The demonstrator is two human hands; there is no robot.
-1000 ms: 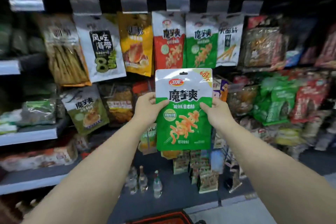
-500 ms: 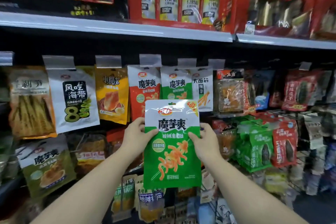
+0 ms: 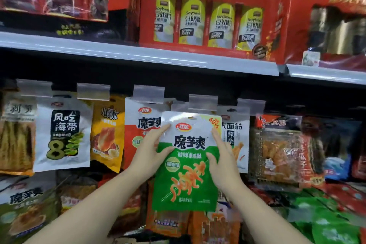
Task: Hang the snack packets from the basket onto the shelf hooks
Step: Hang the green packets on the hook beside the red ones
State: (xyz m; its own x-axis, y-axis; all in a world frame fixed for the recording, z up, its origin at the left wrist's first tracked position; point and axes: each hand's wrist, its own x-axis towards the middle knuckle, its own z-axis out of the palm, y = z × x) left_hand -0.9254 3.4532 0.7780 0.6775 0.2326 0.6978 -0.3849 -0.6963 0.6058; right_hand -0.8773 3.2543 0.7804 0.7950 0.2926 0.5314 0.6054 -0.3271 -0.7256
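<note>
Compared with a second ago, the green packet [image 3: 186,162] has gone up. Before, it was held below the row of hanging packets. Now its white top edge is just under the clear price tag holder [image 3: 203,102] of one hook, and it covers the packets that hang there. The hands have also shifted: the fingers have moved higher on the packet, toward its upper corners.

I judge that the packet is being lined up with the hook and that the next step is to push its hanging hole onto the hook tip. The hook itself I cannot see; it is hidden behind the holder and the packet.

The left hand [image 3: 152,151] grips the left edge, with the thumb on the front and one finger stretched up to the top left corner. The right hand [image 3: 221,156] grips the right edge, the thumb pressing on the front and the fingers reaching up along the side. Both hands are partly closed around the packet.

The packet is flat and upright. Its upper part is white with a red logo and dark letters, and the lower part is green with an orange skewer picture. A small slot sits in the middle of the top edge. To the left hangs a red packet [image 3: 138,125] of the same brand, and to the right a white packet [image 3: 237,136].
</note>
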